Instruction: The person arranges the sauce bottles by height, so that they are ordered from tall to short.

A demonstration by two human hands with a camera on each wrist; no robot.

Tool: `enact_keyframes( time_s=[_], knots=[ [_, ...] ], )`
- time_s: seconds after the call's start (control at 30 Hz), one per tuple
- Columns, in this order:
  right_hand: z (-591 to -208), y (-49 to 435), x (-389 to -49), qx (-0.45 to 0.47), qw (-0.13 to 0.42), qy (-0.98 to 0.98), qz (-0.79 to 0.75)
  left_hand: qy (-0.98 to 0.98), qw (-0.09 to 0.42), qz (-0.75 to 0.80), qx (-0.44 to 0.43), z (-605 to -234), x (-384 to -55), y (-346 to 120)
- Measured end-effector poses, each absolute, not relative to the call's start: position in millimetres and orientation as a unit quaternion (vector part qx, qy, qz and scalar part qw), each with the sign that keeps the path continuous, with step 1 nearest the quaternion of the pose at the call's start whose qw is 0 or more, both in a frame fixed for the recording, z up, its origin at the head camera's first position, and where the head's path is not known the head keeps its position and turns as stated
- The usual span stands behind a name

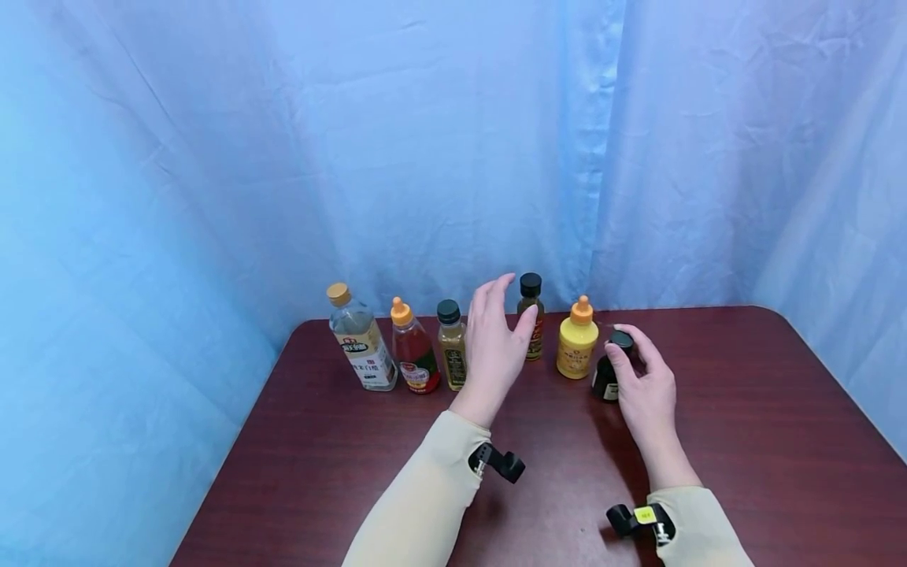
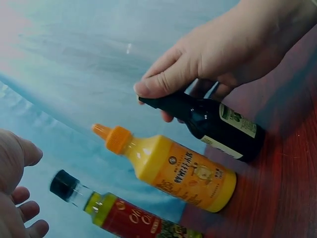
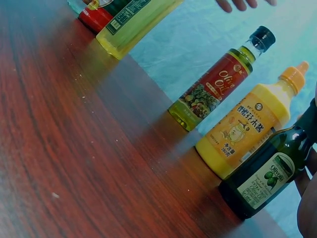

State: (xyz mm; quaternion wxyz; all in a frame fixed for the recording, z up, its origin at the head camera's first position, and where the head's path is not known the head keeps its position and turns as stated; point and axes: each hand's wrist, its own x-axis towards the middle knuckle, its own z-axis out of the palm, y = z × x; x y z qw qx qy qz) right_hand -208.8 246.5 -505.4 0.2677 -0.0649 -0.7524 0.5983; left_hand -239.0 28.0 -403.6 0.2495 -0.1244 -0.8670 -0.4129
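Note:
My right hand (image 1: pixel 648 394) grips a dark green olive oil bottle (image 1: pixel 605 384) by its neck and cap, thumb on the near side. The bottle stands upright at the right end of a row, its green-and-cream label facing out in the right wrist view. My left hand (image 1: pixel 492 346) holds nothing; its fingers and thumb are spread just left of a small olive oil bottle (image 1: pixel 535 340) with a red label and black cap. Between that bottle and the dark one is a yellow squeeze bottle (image 2: pixel 185 173) with an orange nozzle.
Left of my left hand stand a dark-capped bottle of yellow oil (image 1: pixel 452 350), a red sauce squeeze bottle (image 1: pixel 416 354) and a tall clear bottle (image 1: pixel 363 342) with a tan cap. All are on a dark red wooden table (image 1: pixel 319 472), near its back edge. Blue curtains (image 1: pixel 439 157) hang behind.

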Motion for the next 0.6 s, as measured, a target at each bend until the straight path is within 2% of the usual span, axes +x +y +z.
enact_keyframes(
  time_s=[0.2, 0.6],
  knots=[
    [-503.4, 245.8, -208.6, -0.064, 0.271, -0.750, 0.600, -0.866, 0.218, -0.440, -0.095, -408.7, -253.6, 35.0],
    [-502.3, 245.6, -206.7, -0.067, 0.272, -0.763, 0.583, -0.855, 0.203, -0.471, -0.070, -418.2, -270.7, 43.3]
  ],
)
